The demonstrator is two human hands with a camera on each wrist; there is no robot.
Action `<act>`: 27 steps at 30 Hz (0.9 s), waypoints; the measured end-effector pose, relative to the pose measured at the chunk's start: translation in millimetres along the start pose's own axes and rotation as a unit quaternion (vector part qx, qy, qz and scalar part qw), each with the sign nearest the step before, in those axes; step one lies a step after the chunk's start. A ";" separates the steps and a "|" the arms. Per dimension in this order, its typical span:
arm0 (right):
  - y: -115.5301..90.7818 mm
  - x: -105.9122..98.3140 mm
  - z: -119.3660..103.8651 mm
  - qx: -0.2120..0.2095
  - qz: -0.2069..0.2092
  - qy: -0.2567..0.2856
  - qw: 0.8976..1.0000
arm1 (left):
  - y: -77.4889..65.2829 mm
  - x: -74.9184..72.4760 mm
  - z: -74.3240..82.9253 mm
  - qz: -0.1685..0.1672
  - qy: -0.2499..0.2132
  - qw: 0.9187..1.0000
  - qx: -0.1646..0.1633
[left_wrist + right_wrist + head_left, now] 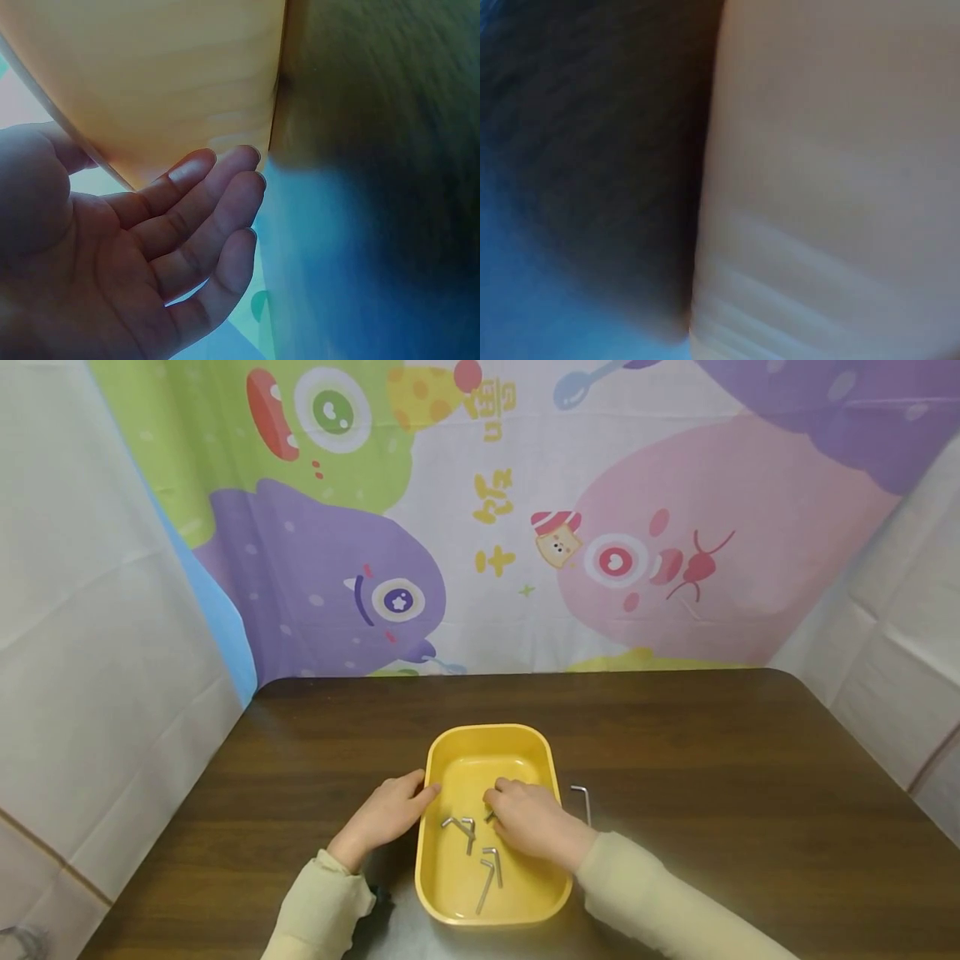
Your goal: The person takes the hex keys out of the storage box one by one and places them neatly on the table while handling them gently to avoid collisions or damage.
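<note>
A yellow rectangular tray (pixel 491 915) with raised walls holds several L-shaped silver hex keys (pixel 486 887). My left hand (pixel 388 814) grips the tray's left rim, thumb over the edge. In the left wrist view, the fingers of that hand (pixel 176 232) lie loosely curved against the outer wall (pixel 187 82). Inside the tray, my right hand (pixel 531 820) reaches down with bent fingers and pinches a hex key (pixel 490 817), only a short end of which shows. The right wrist view is mostly filled by the tray's blurred outer wall (pixel 825 180), with no fingers visible.
Another hex key (pixel 587 806) lies on the dark wooden table (pixel 712 793), just right of the tray. A cloth with cartoon monsters (pixel 510 610) hangs behind the far table edge. Pale cloth walls (pixel 112 610) flank both sides.
</note>
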State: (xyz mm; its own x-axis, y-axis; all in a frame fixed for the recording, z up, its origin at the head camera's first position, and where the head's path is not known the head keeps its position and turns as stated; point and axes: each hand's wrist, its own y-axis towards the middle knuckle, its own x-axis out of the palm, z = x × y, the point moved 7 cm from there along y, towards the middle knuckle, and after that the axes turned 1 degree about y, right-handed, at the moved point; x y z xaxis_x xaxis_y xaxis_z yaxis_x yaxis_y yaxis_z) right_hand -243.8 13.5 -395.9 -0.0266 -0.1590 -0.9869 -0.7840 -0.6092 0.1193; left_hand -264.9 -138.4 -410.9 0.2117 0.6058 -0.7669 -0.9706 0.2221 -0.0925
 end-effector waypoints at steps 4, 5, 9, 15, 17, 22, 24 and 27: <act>1.4 2.5 1.0 0.000 0.000 -0.007 1.000 | 0.5 0.7 -0.2 -0.002 0.000 1.000 0.001; 1.7 3.0 1.2 0.000 0.000 -0.009 1.000 | 0.5 0.9 -0.3 -0.002 0.000 1.000 0.001; 2.3 4.7 0.9 -0.003 0.004 -0.018 1.000 | -0.1 1.2 -0.1 -0.004 -0.004 1.000 0.000; 2.8 6.6 0.4 -0.007 0.006 -0.026 1.000 | -0.4 1.1 0.6 -0.003 -0.004 1.000 0.000; 3.2 7.4 0.5 -0.008 0.004 -0.028 1.000 | -0.2 1.0 0.6 -0.003 -0.002 1.000 0.000; 4.5 8.2 1.3 -0.007 0.005 -0.028 1.000 | 0.4 0.2 0.3 -0.001 0.000 1.000 -0.002; 4.8 8.2 1.3 -0.008 0.005 -0.028 1.000 | 0.3 0.3 0.4 -0.002 -0.002 1.000 -0.003; 5.2 8.7 1.3 -0.009 0.005 -0.027 1.000 | 0.2 0.8 0.4 -0.003 -0.002 1.000 -0.002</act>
State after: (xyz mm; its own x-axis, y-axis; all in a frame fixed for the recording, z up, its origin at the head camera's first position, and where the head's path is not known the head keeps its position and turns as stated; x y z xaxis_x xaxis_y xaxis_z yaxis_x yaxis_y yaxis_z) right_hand -248.9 10.0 -404.0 -0.0683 -0.1235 -0.9900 -0.7728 -0.6210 0.1308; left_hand -264.9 -137.5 -411.3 0.2182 0.6073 -0.7639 -0.9697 0.2229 -0.0998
